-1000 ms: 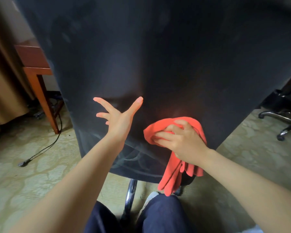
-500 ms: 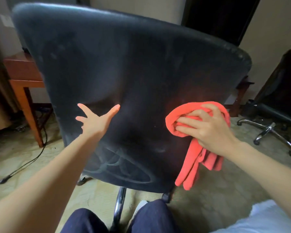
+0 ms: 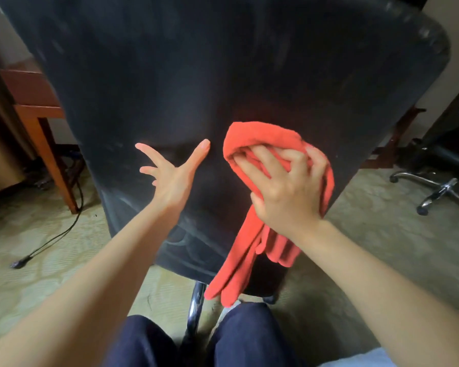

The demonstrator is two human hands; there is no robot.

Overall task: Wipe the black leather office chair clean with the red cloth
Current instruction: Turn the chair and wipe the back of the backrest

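Facing the rear of the black leather office chair (image 3: 196,75), streaked with dust and filling most of the view. Gripping the red cloth (image 3: 260,136) in the right hand (image 3: 286,189), with fingers curled into the bunched fabric, pressing it to the lower right of the backrest, loose end dangling past the bottom edge. Bracing with the left hand (image 3: 174,178) just left of the cloth, fingers straight and splayed wide, holding nothing. Off left, a wooden tabletop (image 3: 24,86) and a black cable (image 3: 64,231) on the carpet; off right, another chair's chrome base (image 3: 435,189).

I am finding no readable text, label or number on the black chair (image 3: 223,75), the red cloth (image 3: 260,137), or anything nearby.
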